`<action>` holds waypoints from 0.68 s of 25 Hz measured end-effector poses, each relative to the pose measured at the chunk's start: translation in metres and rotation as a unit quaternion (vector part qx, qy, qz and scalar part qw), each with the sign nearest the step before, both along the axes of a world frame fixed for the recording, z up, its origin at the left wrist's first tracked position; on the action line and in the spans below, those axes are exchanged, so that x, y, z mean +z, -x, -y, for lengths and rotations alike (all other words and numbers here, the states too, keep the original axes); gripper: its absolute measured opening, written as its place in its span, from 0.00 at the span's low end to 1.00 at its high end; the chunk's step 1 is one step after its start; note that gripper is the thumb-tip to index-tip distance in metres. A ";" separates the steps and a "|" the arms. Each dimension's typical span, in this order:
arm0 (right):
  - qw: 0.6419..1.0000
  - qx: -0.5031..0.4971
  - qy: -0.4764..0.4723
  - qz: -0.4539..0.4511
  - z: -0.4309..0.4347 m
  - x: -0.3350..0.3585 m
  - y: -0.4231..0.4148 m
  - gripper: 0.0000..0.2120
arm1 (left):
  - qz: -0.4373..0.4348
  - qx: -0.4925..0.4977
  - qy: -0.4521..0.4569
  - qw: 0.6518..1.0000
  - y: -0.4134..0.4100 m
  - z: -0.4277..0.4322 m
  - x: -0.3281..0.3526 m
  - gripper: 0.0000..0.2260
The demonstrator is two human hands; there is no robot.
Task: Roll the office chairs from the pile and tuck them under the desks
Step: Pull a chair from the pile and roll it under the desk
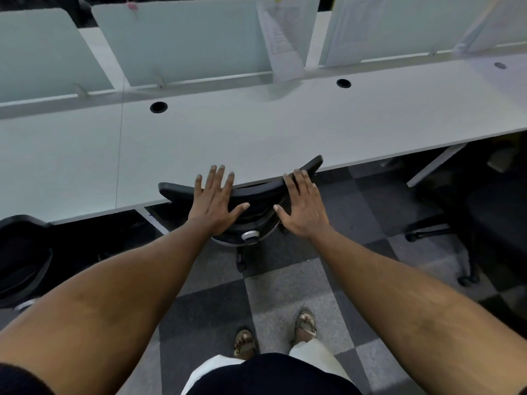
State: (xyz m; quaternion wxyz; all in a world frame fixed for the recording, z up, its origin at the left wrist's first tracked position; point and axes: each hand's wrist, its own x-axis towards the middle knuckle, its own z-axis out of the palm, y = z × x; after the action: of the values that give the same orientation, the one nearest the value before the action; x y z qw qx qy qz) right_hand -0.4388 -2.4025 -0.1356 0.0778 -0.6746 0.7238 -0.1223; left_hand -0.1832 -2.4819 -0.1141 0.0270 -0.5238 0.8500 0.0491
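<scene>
A black office chair stands pushed in under the long white desk, its curved backrest top against the desk's front edge. Its seat is hidden beneath the desk; a silver knob and one caster show below. My left hand lies flat with spread fingers on the left part of the backrest top. My right hand rests flat on the right part, fingers apart. Neither hand curls around the backrest.
Another black chair sits at the left under the desk. A third black chair with a star base stands at the right. Frosted divider panels and papers line the desk's back. Checkered grey carpet lies underfoot.
</scene>
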 end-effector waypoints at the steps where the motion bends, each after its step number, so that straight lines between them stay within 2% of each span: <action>1: 1.000 -0.011 -0.005 -0.004 -0.012 -0.003 0.006 0.42 | 0.004 -0.028 0.012 1.000 0.007 -0.003 0.000 0.43; 8: 0.990 -0.139 -0.019 -0.020 -0.083 -0.002 0.066 0.42 | -0.005 -0.178 0.027 0.984 0.098 -0.030 -0.003 0.41; 17: 0.948 -0.318 -0.012 -0.026 -0.188 0.007 0.163 0.41 | -0.027 -0.330 0.006 0.944 0.248 -0.077 0.008 0.41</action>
State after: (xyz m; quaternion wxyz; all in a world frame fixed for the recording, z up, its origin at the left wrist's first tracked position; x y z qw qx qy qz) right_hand -0.6014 -2.2141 -0.1288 0.0236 -0.4110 0.9041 -0.1144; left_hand -0.4315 -2.4048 -0.1059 0.0157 -0.2125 0.9759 0.0464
